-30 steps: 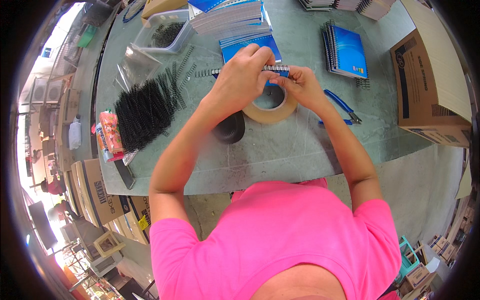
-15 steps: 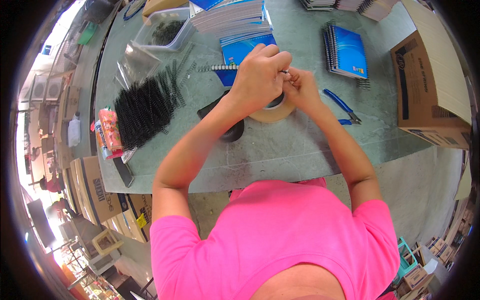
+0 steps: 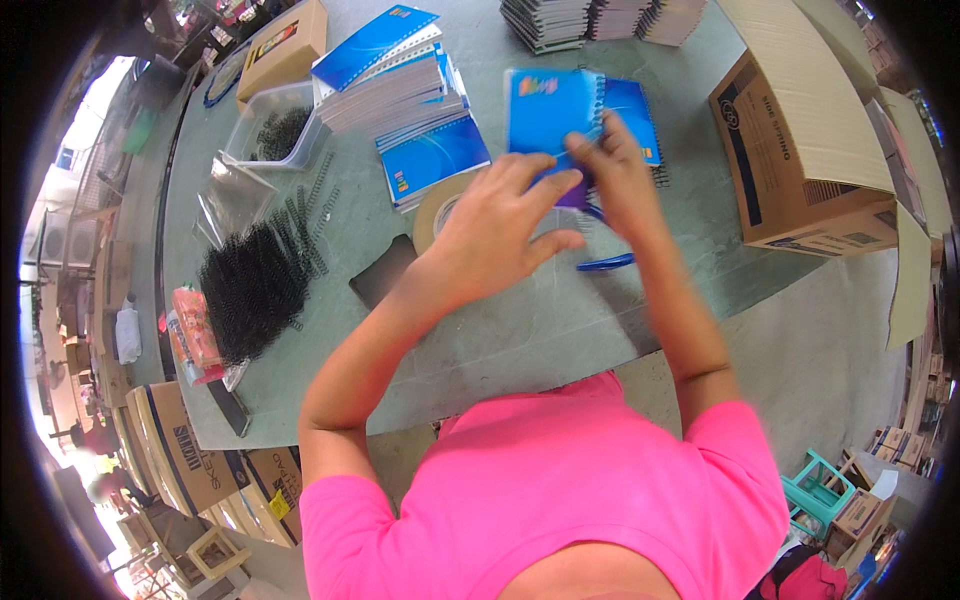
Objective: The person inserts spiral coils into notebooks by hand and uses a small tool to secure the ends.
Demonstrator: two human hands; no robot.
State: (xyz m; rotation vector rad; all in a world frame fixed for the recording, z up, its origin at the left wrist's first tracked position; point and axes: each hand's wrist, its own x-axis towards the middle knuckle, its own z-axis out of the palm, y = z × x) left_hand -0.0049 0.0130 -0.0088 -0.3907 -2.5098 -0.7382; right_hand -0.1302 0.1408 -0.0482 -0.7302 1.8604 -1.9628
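A blue-covered spiral notebook point(image 3: 552, 110) is in my right hand point(image 3: 622, 185), whose thumb and fingers pinch it near the coil edge. It is slightly blurred and overlaps a stack of finished blue notebooks point(image 3: 634, 125). My left hand point(image 3: 505, 225) is open, its thumb apart and its fingertips close to the notebook's lower edge; I cannot tell whether they touch it. Blue-handled cutting pliers point(image 3: 606, 263) lie partly hidden below my right hand. Behind my left hand are a tape roll point(image 3: 432, 212) and a black object point(image 3: 385, 272), both partly covered.
A tall stack of punched blue-covered pages point(image 3: 385, 100) stands behind my left hand. Left of it are a heap of black coils point(image 3: 255, 295) and a clear tub point(image 3: 300, 150) with more coils. An open carton point(image 3: 800, 165) stands right; notebook stacks point(image 3: 545, 25) sit at the back.
The hands were together over the tape roll, working at the coil's end. Now the notebook is over the finished stack in my right hand, and my left hand has opened. The view has shifted.
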